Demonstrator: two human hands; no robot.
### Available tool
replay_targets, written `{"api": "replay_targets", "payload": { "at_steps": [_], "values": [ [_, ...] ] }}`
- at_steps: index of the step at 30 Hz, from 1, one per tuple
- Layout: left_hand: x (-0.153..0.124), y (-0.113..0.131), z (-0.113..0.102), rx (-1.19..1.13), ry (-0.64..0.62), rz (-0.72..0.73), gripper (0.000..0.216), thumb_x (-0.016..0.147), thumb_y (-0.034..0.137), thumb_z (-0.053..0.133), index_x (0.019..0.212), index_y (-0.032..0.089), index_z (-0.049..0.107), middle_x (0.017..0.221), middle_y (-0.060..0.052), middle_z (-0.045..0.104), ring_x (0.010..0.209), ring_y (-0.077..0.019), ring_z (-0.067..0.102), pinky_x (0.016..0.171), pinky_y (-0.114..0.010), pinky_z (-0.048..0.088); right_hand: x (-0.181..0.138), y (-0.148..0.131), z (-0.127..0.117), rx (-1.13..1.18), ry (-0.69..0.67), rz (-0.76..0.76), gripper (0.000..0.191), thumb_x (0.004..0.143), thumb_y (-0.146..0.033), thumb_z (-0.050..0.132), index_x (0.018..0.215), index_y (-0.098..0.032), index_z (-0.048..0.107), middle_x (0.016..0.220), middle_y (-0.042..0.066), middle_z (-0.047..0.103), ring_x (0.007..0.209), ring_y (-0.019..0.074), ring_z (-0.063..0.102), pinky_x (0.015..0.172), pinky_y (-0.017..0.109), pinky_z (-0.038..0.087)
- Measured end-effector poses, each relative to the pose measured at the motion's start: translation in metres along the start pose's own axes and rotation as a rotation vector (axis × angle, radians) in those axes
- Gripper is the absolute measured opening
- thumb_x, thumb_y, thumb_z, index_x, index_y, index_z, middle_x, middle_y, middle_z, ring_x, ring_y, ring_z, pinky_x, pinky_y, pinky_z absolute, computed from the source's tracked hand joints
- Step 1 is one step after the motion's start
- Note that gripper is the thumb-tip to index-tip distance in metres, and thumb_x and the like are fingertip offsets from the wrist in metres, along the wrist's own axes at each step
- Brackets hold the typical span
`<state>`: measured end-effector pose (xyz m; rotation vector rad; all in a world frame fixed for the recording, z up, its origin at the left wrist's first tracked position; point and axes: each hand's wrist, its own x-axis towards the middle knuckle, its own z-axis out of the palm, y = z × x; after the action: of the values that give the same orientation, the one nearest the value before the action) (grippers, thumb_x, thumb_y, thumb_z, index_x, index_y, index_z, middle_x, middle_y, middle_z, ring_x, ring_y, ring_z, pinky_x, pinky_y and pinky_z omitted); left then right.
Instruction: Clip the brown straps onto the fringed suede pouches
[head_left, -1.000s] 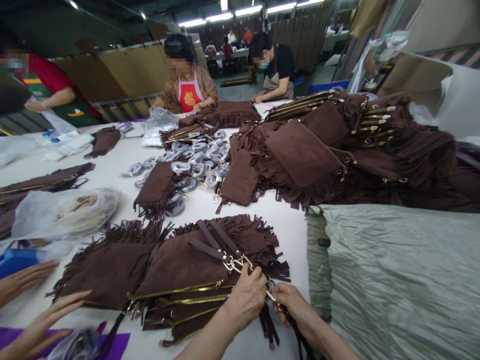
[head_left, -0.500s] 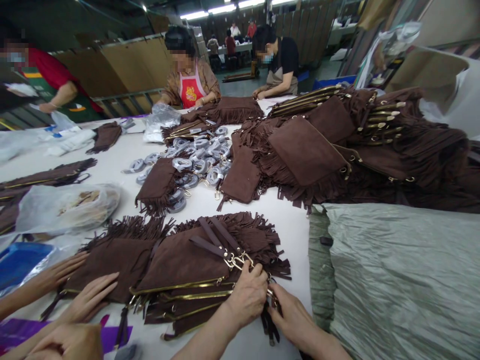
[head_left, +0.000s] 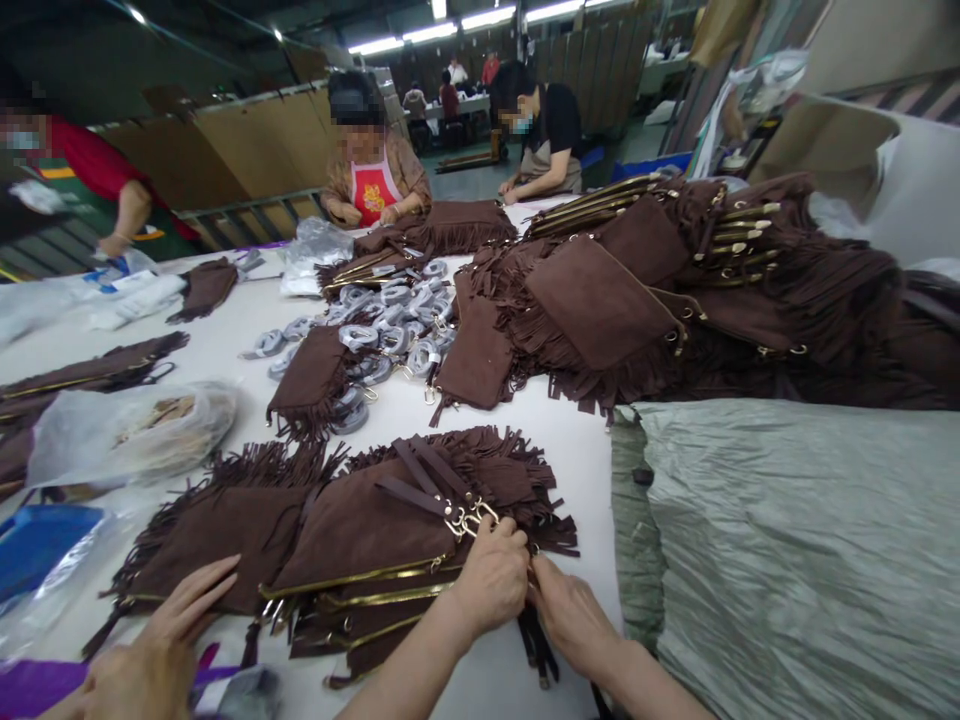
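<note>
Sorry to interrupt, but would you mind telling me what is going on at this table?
The person's left hand and right hand meet at the gold clasps on a stack of brown fringed suede bags on the white table. A co-worker's hand rests on the neighbouring bag. More bags are heaped at the right, and other people work across the table.

Right hand (head_left: 571,618) closed in against left hand (head_left: 491,580).

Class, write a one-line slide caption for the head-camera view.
Both hands, left hand and right hand, meet at the clasp end of stacked brown fringed bags.
</note>
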<state>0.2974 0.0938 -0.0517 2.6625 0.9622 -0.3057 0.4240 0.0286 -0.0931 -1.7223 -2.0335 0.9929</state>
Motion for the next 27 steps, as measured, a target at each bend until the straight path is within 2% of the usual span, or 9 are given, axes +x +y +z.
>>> {"api": "replay_targets", "payload": {
  "at_steps": [2,5,7,9,14,18,22,27],
  "values": [
    [-0.002,-0.002,-0.007,-0.013,-0.004,0.02,0.017,0.08,0.024,0.042,0.072,0.016,0.054,0.082,-0.003,0.054,0.085,-0.0206,0.042,0.078,-0.041,0.029,0.004,0.001,-0.006,0.288,-0.086,0.03,0.002,0.082,-0.021,0.042,0.081,-0.02,0.043,0.069,-0.002,0.053,0.056,0.011,0.051,0.05,0.021,0.038],
    [-0.008,-0.005,-0.016,-0.092,0.015,0.053,0.017,0.082,0.025,0.041,0.091,0.019,0.054,0.091,-0.001,0.056,0.092,-0.0189,0.041,0.082,-0.037,0.028,0.008,0.007,-0.011,0.871,-0.285,0.188,0.017,0.073,-0.033,0.048,0.082,-0.021,0.04,0.06,-0.009,0.04,0.039,0.0057,0.034,0.037,0.019,0.028],
    [-0.011,-0.008,-0.018,-0.138,0.033,0.086,0.028,0.081,0.026,0.045,0.109,0.023,0.048,0.096,0.0,0.057,0.096,-0.0184,0.04,0.084,-0.035,0.027,0.009,0.009,-0.013,1.039,-0.36,0.266,0.022,0.066,-0.032,0.049,0.082,-0.021,0.039,0.057,-0.011,0.034,0.033,0.004,0.025,0.033,0.019,0.021],
    [-0.012,-0.01,-0.017,-0.149,0.037,0.126,0.036,0.081,0.028,0.048,0.117,0.027,0.043,0.096,0.001,0.058,0.096,-0.0185,0.041,0.084,-0.035,0.026,0.009,0.01,-0.015,1.044,-0.375,0.285,0.025,0.061,-0.028,0.05,0.083,-0.02,0.041,0.056,-0.011,0.034,0.032,0.0033,0.025,0.032,0.019,0.02],
    [-0.01,-0.016,-0.005,-0.146,0.047,0.173,0.02,0.086,0.035,0.044,0.103,0.028,0.051,0.087,0.003,0.061,0.092,-0.0168,0.042,0.078,-0.032,0.025,0.008,0.004,-0.021,1.059,-0.428,0.347,0.027,0.056,-0.022,0.051,0.082,-0.021,0.043,0.056,-0.012,0.037,0.031,0.0018,0.024,0.032,0.018,0.017],
    [-0.008,-0.017,0.002,-0.094,0.094,0.204,0.02,0.09,0.036,0.038,0.088,0.023,0.053,0.078,0.003,0.06,0.088,-0.0159,0.043,0.077,-0.033,0.024,0.004,0.006,-0.021,0.956,-0.383,0.271,0.022,0.066,-0.033,0.051,0.082,-0.021,0.043,0.051,-0.011,0.035,0.035,0.0049,0.03,0.036,0.019,0.021],
    [-0.009,-0.013,0.008,-0.033,0.157,0.205,0.02,0.091,0.031,0.035,0.086,0.021,0.052,0.074,0.003,0.058,0.086,-0.0162,0.042,0.08,-0.035,0.023,-0.004,0.01,-0.026,0.855,-0.372,0.17,0.024,0.079,-0.043,0.036,0.082,-0.02,0.041,0.052,-0.008,0.037,0.043,0.0092,0.036,0.042,0.022,0.028],
    [-0.007,-0.011,0.016,0.014,0.178,0.224,0.018,0.09,0.027,0.039,0.078,0.019,0.05,0.072,0.002,0.056,0.085,-0.0165,0.043,0.081,-0.037,0.023,-0.008,0.004,-0.028,0.494,-0.275,0.042,0.015,0.084,-0.028,0.026,0.079,-0.021,0.039,0.065,-0.002,0.044,0.061,0.0148,0.045,0.059,0.029,0.037]
  ]
}}
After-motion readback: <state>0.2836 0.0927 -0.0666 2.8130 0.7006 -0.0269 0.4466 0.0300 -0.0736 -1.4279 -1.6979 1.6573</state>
